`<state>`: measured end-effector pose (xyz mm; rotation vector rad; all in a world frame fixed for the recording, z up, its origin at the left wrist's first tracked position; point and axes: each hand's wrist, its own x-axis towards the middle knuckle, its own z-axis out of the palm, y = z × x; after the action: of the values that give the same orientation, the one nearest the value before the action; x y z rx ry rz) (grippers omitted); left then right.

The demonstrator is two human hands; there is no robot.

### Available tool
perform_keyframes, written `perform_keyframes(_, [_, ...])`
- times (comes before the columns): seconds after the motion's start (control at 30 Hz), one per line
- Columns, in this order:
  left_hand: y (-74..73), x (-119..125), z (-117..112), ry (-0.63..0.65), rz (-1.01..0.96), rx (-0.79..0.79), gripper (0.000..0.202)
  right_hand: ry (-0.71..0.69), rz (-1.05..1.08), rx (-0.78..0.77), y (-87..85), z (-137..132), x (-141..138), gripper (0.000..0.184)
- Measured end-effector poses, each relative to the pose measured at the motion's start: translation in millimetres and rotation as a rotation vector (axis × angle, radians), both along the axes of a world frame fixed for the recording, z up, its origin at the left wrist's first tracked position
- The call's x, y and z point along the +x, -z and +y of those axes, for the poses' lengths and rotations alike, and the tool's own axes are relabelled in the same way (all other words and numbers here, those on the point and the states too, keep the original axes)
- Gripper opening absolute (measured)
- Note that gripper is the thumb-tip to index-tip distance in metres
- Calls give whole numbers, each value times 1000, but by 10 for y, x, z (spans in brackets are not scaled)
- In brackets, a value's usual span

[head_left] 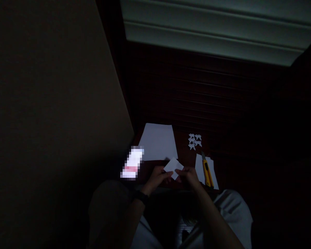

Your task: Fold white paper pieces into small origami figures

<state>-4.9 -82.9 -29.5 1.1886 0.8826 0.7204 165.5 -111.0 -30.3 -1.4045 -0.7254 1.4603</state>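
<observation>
In dim light, both my hands pinch a small white paper square (173, 167) held just above a dark wooden surface (186, 155). My left hand (158, 176) grips its left lower edge, fingers closed. From the right, my right hand (188, 175) grips the same piece. A dark watch or band sits on my left wrist (141, 196).
A white sheet (158, 141) lies beyond my hands. A cluster of several small folded paper pieces (194, 141) sits to the right of it. A yellow utility knife (207, 170) rests on another white sheet (200, 166). A lit, blurred screen (132, 163) is at the left. A wall (54, 103) rises at left.
</observation>
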Motion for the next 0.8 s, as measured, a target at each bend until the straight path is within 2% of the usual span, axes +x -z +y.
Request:
perform_keyframes(0.13, [1,0,11,14,25,-16,34,65,67,13,32,24,38,32])
perform_keyframes(0.37, [30,20,8,19,42,14,35,109,23,21,118,15,72,33])
perform_keyframes(0.57, [34,17,8,-12,39,1,35,143,52,46,58,6,35,43])
perform_keyframes(0.67, [36,26,8,-59,13,9,37,105,50,28,18,-2,16,43])
perform_keyframes(0.8, [19,50,-5,-102,21,20,39,-21,-89,94,3,-27,9,37])
